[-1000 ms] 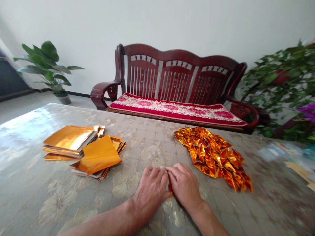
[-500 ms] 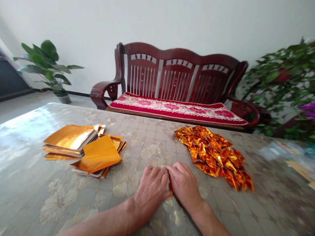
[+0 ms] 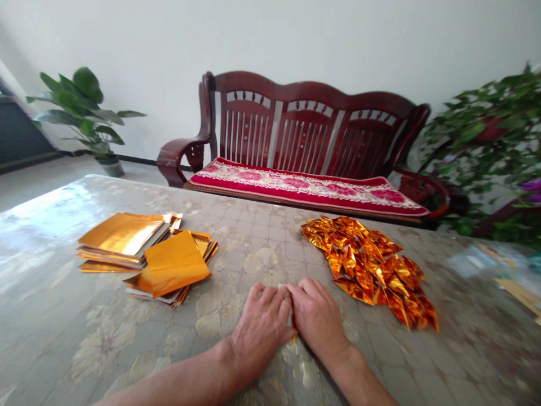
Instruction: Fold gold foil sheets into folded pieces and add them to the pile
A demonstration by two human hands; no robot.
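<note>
L grip (image 3: 258, 332) & R grip (image 3: 318, 316) pressed closed on small gold-foil fold (image 3: 292, 322) on table (image 3: 59, 344), w/ folded-foil heap (image 3: 367, 265) done to its R, flat foil-sheet stacks (image 3: 143, 254) left at its L.

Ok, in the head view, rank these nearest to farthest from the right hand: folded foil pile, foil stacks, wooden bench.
Right hand:
1. Folded foil pile, to its right
2. Foil stacks, left on the table
3. Bench, beyond the table
</note>
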